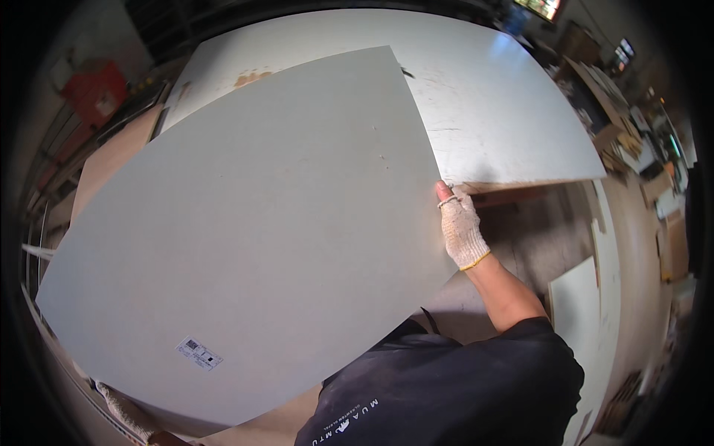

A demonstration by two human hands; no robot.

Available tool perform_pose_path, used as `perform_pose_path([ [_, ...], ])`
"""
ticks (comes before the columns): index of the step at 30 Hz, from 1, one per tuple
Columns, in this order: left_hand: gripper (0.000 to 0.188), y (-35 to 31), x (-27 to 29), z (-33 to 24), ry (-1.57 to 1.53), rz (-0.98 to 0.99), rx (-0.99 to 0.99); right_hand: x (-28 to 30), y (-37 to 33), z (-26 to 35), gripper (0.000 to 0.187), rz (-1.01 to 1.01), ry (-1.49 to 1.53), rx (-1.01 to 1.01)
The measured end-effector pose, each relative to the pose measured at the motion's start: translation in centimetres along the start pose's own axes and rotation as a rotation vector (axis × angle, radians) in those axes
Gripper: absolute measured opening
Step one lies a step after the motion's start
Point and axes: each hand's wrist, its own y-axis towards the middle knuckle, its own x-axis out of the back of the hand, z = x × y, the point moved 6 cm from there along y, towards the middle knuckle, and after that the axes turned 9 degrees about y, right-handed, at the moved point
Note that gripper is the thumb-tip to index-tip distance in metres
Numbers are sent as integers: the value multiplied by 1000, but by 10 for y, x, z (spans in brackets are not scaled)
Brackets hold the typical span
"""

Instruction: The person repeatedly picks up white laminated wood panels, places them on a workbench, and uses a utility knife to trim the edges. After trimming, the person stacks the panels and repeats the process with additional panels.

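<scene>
A large pale grey panel (268,201) is held tilted in front of me, with a small printed label (199,353) near its lower left part. My right hand (462,229), in a white knitted glove with a yellow cuff, grips the panel's right edge; the thumb lies along the face and the other fingers are partly hidden. At the lower left corner my gloved left hand (123,410) holds the panel's edge, its fingers mostly hidden. Behind the panel's upper part lies a wide white tabletop or sheet (506,111), scuffed and stained brown at its left.
A red box-like object (95,91) stands at the far left. Beside it runs a brown board (119,152). To the right, pale panels (576,305) lean low near the floor, and cardboard boxes (673,245) and scraps line the side. The table's near corner juts out beyond my right hand.
</scene>
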Motion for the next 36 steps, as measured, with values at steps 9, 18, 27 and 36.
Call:
perform_pose_path([
  [9,63,-100,-175,-409,-27,662,-606,425,-157,177,38,-726,-26,-224],
  [18,61,-437,-665,-381,41,811,-1140,554,-83,-233,40,-920,-240,-178],
  [27,72,-788,-801,-568,24,1074,-1256,754,7,-181,28,-808,-833,-232],
  [36,82,-964,-938,-677,285,1027,-1265,822,163,-133,17,-685,-994,-413],
])
